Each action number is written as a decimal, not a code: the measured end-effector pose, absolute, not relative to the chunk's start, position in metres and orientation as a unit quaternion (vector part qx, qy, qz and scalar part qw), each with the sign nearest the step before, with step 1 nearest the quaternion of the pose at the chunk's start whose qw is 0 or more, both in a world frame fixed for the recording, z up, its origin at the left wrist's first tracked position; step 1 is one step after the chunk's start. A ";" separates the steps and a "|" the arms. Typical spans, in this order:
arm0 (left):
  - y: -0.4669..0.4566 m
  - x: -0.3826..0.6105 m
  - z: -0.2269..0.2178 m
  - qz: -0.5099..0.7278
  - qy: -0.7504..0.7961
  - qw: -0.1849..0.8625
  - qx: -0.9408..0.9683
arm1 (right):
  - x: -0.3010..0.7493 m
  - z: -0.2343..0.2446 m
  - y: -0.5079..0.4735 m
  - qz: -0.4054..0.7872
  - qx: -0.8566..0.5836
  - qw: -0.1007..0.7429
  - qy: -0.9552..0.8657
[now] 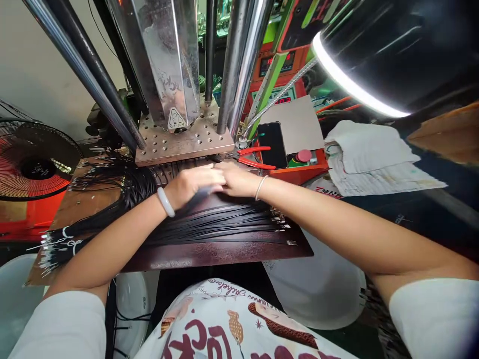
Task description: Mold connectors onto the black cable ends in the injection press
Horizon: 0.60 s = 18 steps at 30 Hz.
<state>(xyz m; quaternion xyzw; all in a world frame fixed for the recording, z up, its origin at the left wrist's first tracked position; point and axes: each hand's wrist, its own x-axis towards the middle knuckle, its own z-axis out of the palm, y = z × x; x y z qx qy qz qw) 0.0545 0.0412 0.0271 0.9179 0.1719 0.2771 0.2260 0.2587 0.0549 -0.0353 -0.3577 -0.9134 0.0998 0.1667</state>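
Note:
My left hand [193, 183], with a pale bangle at the wrist, meets my right hand [239, 179] just in front of the press's metal plate [187, 144]. The fingers of both hands are bent and close together, and what lies between them is hidden. A dark blur shows under the left hand. Below the hands, black cables [224, 222] with metal plug ends at the right lie across a dark red board [224, 255]. Left of my left hand, a thick bundle of black cables [136, 187] is heaped beside the plate.
Red-handled pliers [258, 157] lie behind my right hand, near a phone [275, 144] and a red push button [304, 155]. A ring lamp [352, 77] hangs at the upper right above white cloths [377, 154]. A fan [37, 162] stands left; steel columns [237, 65] rise behind the plate.

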 end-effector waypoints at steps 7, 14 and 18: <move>0.043 0.051 0.021 0.329 0.383 0.298 0.810 | 0.278 -0.043 0.026 0.176 -0.379 0.176 -0.891; 0.059 0.059 -0.007 0.322 0.356 0.275 0.833 | 0.256 -0.034 0.023 0.341 -0.446 0.386 -0.732; 0.055 0.058 -0.006 0.369 0.391 0.340 0.772 | 0.241 -0.036 0.031 0.529 -0.428 0.336 -0.651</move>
